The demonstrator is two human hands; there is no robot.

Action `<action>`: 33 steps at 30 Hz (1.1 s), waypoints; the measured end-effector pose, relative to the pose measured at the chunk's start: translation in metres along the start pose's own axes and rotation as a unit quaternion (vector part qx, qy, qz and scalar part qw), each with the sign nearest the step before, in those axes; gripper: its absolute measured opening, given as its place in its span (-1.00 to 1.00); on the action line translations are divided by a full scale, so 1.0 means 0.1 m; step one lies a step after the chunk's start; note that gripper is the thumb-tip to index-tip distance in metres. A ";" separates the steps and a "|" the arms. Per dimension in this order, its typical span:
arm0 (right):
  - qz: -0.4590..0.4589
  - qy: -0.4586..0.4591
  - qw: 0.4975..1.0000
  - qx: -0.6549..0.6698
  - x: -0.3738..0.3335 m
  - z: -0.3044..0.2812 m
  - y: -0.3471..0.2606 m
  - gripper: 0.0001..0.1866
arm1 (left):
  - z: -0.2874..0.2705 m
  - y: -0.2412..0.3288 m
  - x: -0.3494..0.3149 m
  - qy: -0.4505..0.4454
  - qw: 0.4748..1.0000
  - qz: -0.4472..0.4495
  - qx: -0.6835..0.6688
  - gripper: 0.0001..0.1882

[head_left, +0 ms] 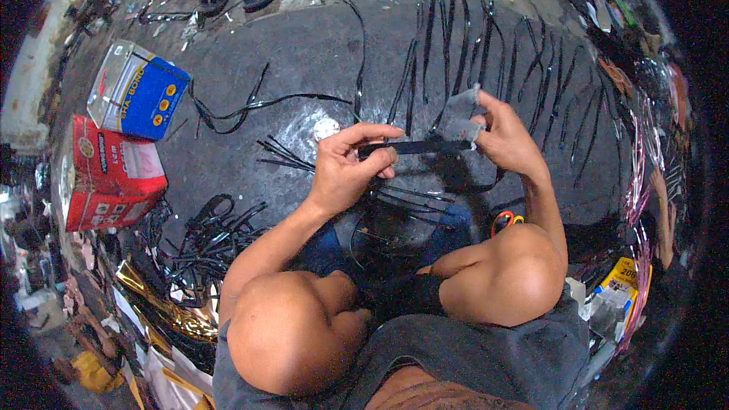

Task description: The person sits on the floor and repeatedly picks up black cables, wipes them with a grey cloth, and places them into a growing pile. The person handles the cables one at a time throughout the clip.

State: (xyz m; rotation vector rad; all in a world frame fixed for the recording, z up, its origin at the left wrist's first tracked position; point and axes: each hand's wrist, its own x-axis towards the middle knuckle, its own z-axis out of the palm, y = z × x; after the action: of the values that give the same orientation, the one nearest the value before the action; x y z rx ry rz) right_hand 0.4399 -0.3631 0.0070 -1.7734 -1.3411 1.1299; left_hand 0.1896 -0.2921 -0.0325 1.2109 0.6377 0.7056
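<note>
Two-handed, holding one black strip (433, 147) out straight above the floor (296, 53), running roughly level from side to side. Noticing, toward the floor's left edge, a red box (114, 175) standing just beside a blue-and-clear box (156, 99); nearer the bottom left corner, passing over a tangled heap of black strips (216, 220). Near the middle, finding a small pale round thing (326, 130) just beyond the left hand (345, 168), and pinching the strip's left end there between thumb and index. Farther right, pinching a limp grey scrap (460, 108) in the fingers of the right hand (507, 137), holding it at the strip's right end; being unable to tell whether also gripping the strip itself. Toward the far right corner, seeing many thin strips (486, 38) lying in a row. Probably working the scrap against the strip; calling next, presumably, for a firm left pinch and even tension.
</note>
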 end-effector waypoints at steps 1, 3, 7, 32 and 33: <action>0.014 -0.016 1.000 -0.018 -0.01 0.01 0.06 -0.65 | 0.02 0.02 0.01 -0.012 1.000 -0.015 -0.010 -0.80; 0.002 0.002 0.987 -0.160 0.07 0.05 0.30 -0.63 | 0.06 0.04 0.03 -0.027 0.998 -0.024 -0.045 -0.81; -0.089 -0.024 0.996 0.015 0.18 0.29 0.34 -0.57 | 0.09 0.07 0.14 -0.043 0.998 -0.021 -0.039 -0.79; -0.329 0.175 0.914 -0.163 0.11 0.73 -0.20 -0.76 | 0.10 -0.08 0.24 0.146 0.988 0.038 -0.041 -0.87; -0.327 0.180 0.915 -0.155 0.12 0.73 -0.20 -0.76 | 0.11 -0.07 0.24 0.146 0.988 0.032 -0.040 -0.87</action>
State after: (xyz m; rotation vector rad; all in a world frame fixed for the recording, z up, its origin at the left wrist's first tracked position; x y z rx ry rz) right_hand 0.3669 -0.3471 -0.0099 -1.4456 -1.7458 0.2227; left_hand 0.2139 -0.2814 -0.0388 1.0650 0.8073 0.9653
